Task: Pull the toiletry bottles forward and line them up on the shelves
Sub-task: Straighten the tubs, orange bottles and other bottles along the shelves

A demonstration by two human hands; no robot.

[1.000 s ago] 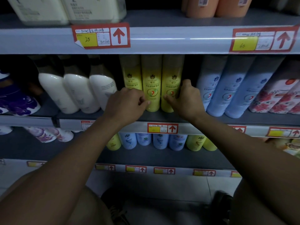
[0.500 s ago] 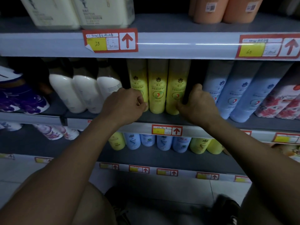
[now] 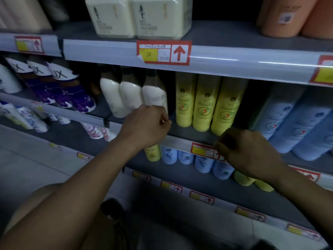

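Three yellow bottles [image 3: 205, 103] stand side by side near the front of the middle shelf [image 3: 180, 140]. To their left stand three white bottles with dark caps [image 3: 131, 98], set a little further back. My left hand [image 3: 149, 123] is curled in front of the base of the rightmost white bottle [image 3: 155, 96]; no grip on it shows. My right hand [image 3: 246, 152] hovers curled in front of the shelf edge, just below the rightmost yellow bottle, and holds nothing.
Pale blue bottles [image 3: 288, 123] lean at the right of the same shelf and purple bottles [image 3: 72, 91] at the left. Cream boxes [image 3: 137, 17] and orange bottles [image 3: 288, 15] fill the shelf above. Small blue and yellow bottles [image 3: 203, 163] stand on the shelf below.
My left hand moved left from the yellow bottles to the white ones. My right hand let go of the rightmost yellow bottle and dropped below the shelf edge. The view swung left.
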